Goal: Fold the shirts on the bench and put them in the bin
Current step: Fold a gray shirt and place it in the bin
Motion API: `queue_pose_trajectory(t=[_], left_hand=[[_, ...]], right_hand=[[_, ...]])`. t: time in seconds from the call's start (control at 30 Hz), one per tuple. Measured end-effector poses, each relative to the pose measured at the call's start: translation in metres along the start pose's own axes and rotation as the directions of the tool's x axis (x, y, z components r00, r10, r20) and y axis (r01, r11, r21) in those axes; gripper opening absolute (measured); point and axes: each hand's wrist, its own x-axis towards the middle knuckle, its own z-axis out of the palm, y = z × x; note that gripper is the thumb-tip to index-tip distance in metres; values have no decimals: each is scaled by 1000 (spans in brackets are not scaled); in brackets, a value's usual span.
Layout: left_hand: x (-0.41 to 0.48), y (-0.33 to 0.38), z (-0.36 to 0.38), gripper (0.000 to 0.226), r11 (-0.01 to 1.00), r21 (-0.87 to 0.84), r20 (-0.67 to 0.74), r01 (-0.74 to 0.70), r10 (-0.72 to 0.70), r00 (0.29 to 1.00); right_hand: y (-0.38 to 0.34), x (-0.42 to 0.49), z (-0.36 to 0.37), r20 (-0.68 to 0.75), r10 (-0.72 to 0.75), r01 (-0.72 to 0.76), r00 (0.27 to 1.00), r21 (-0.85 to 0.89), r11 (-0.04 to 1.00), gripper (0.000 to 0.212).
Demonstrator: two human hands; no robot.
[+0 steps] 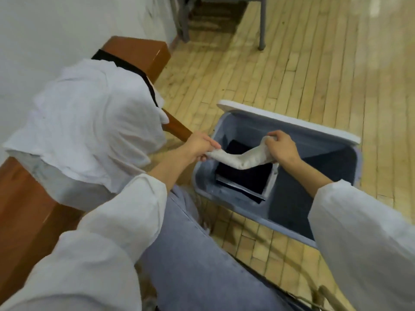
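Left hand [199, 147]: closed on one end of the folded shirt [241, 159], which is pinched between thumb and fingers.
Right hand [281, 145]: closed on the other end, with the fingers curled over the cloth.
Folded shirt: held slack between both hands just above the opening of the bin [205, 176]; not yet laid down.
Bin contents: a dark folded garment [244, 178] is seen at the bottom.
Risk, unfolding: the sagging middle is judged likely to fall open if one end is released before the other.
Risk, snagging: the left end is held close to the bin rim and could be caught there, so the shirt would land crooked.
Bench [27, 209]: a white shirt [89, 122] is draped unfolded over a black garment [125, 62].
Obstructions: the raised lid [292, 122] stands behind the opening; the way down is judged unblocked.
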Motion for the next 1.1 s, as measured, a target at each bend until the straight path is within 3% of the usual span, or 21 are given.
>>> queue_pose_trajectory(t=[0.13,0.3,0.57,0.7,0.77,0.9,1.0,1.1], left_hand=[[27,8,37,23,992,107,62,60,-67,996],[68,7,72,29,971,229,119,75,-104,987],[145,-2,97,33,912,374,74,-167,150,986],[186,-22,112,41,918,338,61,-210,202,978],[205,-37,123,43,915,349,130,-203,168,977],[225,-74,143,43,922,386,281,-38,-78,957],[236,-103,146,37,925,378,285,46,-164,944],[234,-117,146,44,952,298,202,69,-134,970]], right_hand=[[38,10,-2,-46,97,-98,994,-14,995,37],[77,21,7,-80,158,-159,984,-9,987,37],[94,63,29,-285,131,-114,949,75,991,34],[114,83,56,-382,167,-124,909,134,983,36],[135,93,75,-337,238,-190,911,169,967,41],[180,98,111,-104,486,-440,868,294,848,60],[202,95,127,-35,545,-508,838,316,802,64],[208,93,129,-50,534,-487,844,347,802,63]])
